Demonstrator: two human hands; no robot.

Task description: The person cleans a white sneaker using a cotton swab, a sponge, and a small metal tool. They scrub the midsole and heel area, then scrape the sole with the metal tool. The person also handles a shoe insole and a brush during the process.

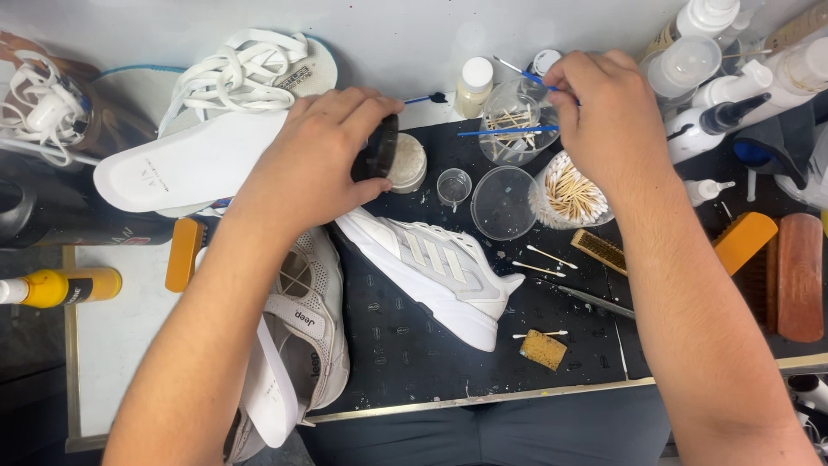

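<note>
We work at a bench (129,328) topped by a black mat (414,362), on which a white sneaker (431,272) lies at centre. Our left hand (315,160) grips a dark lid (379,148), tilted beside its open jar (407,162). Our right hand (608,116), far right, pinches a blue-handled brush (528,76) over a clear cup (511,121). We judge the brush-selection step to be in hand; loading it calls for the jar left uncovered.

Centre: we see a white sneaker (435,278) lying on the black mat (414,362); a tan sponge (543,349) near its toe
Left: we find a white insole (185,164), loose white laces (233,73); a yellow bottle (65,287)
Right: we note a wooden brush (799,276) beside white spray bottles (720,82)
</note>
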